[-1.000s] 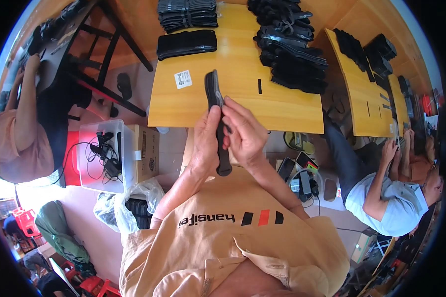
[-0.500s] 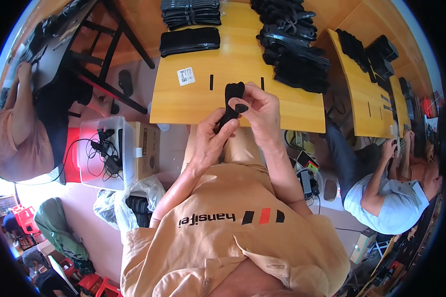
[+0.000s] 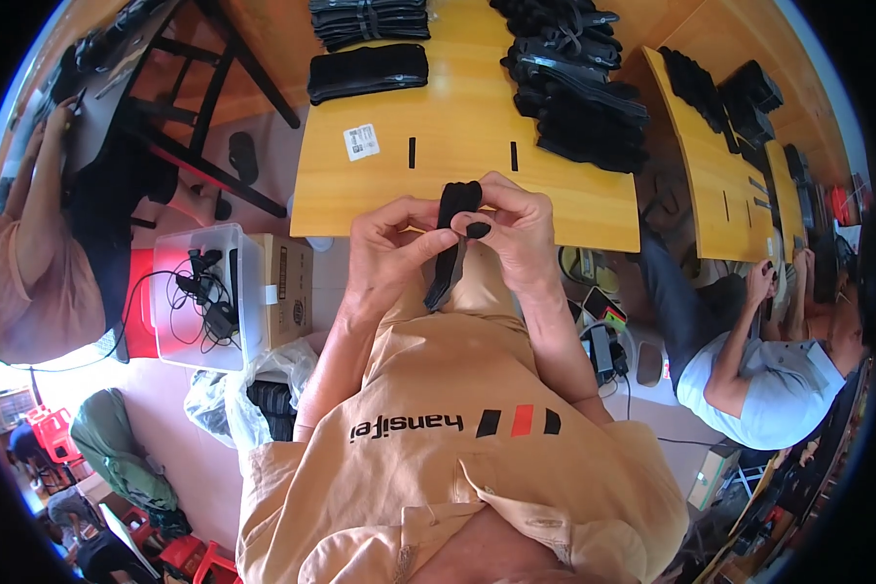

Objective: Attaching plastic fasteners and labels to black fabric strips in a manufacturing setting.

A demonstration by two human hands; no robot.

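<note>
A narrow black fabric piece (image 3: 458, 200) is held upright at the table's (image 3: 336, 209) near edge, its lower end hanging loose above the lap. The left hand (image 3: 400, 239) pinches its left side between thumb and fingers; the right hand (image 3: 512, 230) is closed on its upper part, thumb in front. Two-sided pinching likely keeps the soft fabric from twisting. A dark patch covers the right thumb's tip; whether cap or fabric is unclear. A folded black bundle (image 3: 368, 74) and a heap of black pieces (image 3: 590, 142) lie farther back, perhaps leaving working room beside the white label (image 3: 361, 142).
</note>
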